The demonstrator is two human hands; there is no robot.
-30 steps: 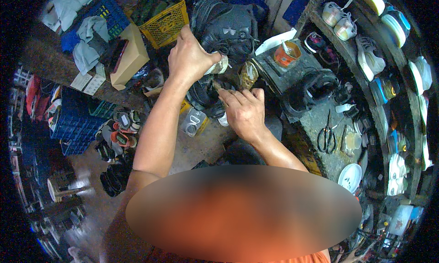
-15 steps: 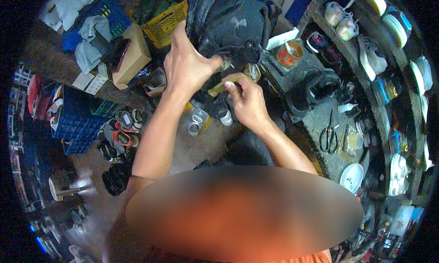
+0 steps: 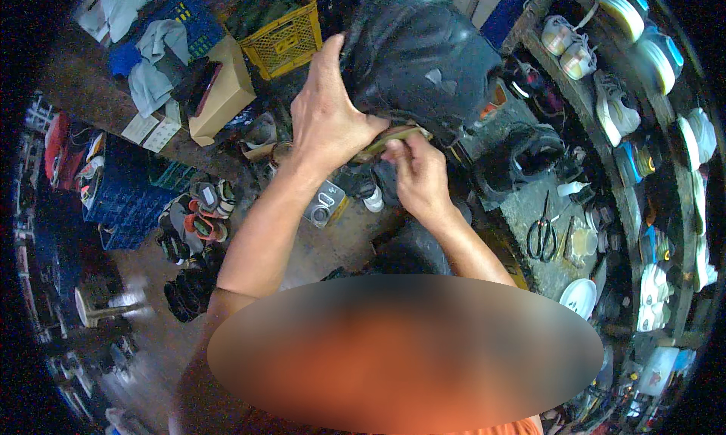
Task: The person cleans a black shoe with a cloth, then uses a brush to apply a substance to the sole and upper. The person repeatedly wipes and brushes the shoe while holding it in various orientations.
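A black backpack (image 3: 420,53) with a small pale mark on its front leans toward me at the top middle. My left hand (image 3: 324,125) grips its left lower edge, one finger stretched up along the side and the thumb reaching across underneath; the other fingers are hidden. Just below the bag, my right hand (image 3: 422,178) pinches a narrow olive-yellow strip (image 3: 376,144) between thumb and fingers. The strip's left end lies by my left thumb. Whether it is attached to the backpack I cannot tell.
On the right, a grey work surface (image 3: 522,215) bears a black shoe (image 3: 537,151), scissors (image 3: 541,237) and a white bottle (image 3: 572,187). Shelves of shoes (image 3: 616,106) curve beyond. A yellow crate (image 3: 281,45), cardboard box (image 3: 227,94) and blue crates (image 3: 128,181) stand left.
The backpack has shifted right and tilted, now covering most of the orange tin. My left hand has moved right with it; my right hand has moved slightly right and down, still pinching the strip.
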